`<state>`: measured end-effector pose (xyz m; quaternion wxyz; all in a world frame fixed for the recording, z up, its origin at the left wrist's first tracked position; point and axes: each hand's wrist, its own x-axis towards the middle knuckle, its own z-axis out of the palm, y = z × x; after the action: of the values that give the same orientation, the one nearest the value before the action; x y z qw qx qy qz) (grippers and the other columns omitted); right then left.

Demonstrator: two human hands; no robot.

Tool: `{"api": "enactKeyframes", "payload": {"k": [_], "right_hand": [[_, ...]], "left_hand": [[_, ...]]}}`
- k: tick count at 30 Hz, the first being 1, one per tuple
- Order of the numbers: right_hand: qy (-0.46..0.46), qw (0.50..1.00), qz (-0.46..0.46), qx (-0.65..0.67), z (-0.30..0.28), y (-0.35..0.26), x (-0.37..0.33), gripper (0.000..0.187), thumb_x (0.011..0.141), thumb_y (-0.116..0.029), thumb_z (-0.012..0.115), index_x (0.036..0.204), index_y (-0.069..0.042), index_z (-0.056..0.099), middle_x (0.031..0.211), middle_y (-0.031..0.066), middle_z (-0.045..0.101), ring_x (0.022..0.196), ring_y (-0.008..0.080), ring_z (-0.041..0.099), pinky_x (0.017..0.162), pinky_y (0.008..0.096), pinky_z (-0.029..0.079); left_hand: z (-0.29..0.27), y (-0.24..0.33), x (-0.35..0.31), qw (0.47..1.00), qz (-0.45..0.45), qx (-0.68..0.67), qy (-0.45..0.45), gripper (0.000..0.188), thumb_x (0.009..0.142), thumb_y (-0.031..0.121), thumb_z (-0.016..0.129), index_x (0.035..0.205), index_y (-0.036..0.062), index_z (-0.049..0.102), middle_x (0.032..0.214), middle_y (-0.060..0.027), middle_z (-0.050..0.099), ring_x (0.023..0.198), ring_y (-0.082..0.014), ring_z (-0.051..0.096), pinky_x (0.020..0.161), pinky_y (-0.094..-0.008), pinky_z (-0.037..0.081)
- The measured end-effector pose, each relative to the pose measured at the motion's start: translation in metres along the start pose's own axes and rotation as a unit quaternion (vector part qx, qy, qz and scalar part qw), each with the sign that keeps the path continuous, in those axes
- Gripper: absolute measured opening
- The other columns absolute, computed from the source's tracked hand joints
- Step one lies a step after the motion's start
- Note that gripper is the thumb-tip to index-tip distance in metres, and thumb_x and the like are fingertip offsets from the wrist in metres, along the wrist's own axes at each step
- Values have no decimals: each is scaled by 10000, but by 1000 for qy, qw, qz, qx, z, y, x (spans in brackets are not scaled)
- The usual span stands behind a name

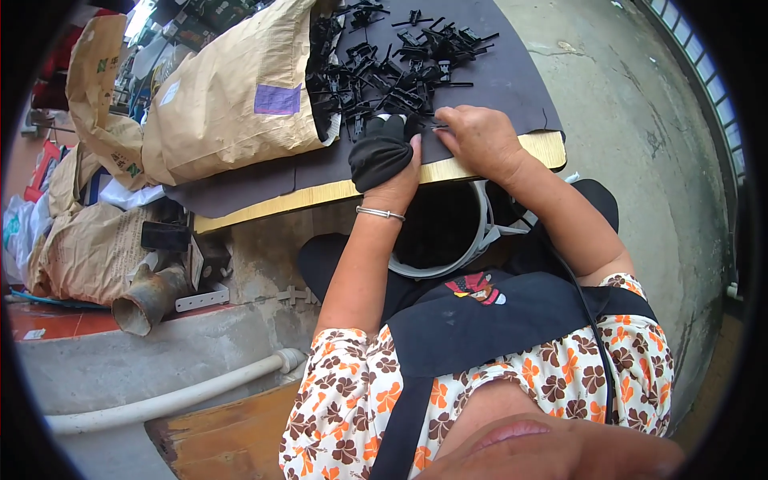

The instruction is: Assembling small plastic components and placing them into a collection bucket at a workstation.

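Observation:
My left hand [386,156], in a black glove with bare fingertips, is closed at the table's near edge. A small black plastic part [416,126] seems to sit in its fingers, partly hidden by the glove. Just to the right, my bare right hand [482,140] pinches at the end of that part; what lies between thumb and fingertips is too small to make out. Beyond both hands spreads a heap of black plastic parts [400,76] with thin stems. It spills from the mouth of a brown paper sack [228,100] lying on its side.
A dark mat [520,88] covers the wooden-edged table [320,194]. Below the edge, between my knees, stands a dark bucket with a pale rim [486,224]. More brown sacks [92,252], a rusty pipe piece [148,300] and a white pipe [176,400] are at left.

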<state>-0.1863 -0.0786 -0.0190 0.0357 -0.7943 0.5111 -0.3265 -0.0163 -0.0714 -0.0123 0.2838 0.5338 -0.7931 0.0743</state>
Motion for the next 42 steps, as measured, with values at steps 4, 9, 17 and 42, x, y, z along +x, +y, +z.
{"api": "enactKeyframes", "payload": {"k": [4, 9, 17, 42], "right_hand": [[-13, 997, -27, 71, 4, 6, -6, 97, 770, -173, 595, 791, -79, 593, 755, 105, 627, 727, 287, 630, 645, 396, 512], [-24, 946, 51, 321, -12, -12, -10, 157, 785, -160, 576, 781, -4, 591, 672, 147, 603, 644, 292, 600, 602, 371, 473], [-2, 923, -123, 365, -22, -39, -25, 193, 782, -162, 666, 736, -34, 529, 646, 115, 550, 595, 297, 561, 540, 355, 443], [-115, 924, -18, 365, -23, -31, -26, 217, 886, -147, 544, 754, 24, 536, 631, 189, 518, 553, 329, 487, 537, 355, 416]], "left_hand": [[6, 3, -7, 995, 45, -48, 81, 221, 773, 97, 630, 965, -6, 593, 930, -180, 590, 902, -335, 569, 819, -399, 456], [-11, 8, -13, 958, -2, -256, 129, 257, 831, 69, 643, 1063, -17, 576, 935, -108, 621, 797, -183, 590, 729, -282, 476], [-26, 16, -22, 919, -85, -377, 83, 313, 922, 182, 556, 1145, -37, 568, 814, -60, 630, 725, -99, 552, 661, -247, 463], [-49, 35, -37, 964, 13, -256, -63, 454, 788, 28, 541, 1234, -37, 486, 1131, -196, 592, 953, -279, 615, 841, -307, 468]]}}
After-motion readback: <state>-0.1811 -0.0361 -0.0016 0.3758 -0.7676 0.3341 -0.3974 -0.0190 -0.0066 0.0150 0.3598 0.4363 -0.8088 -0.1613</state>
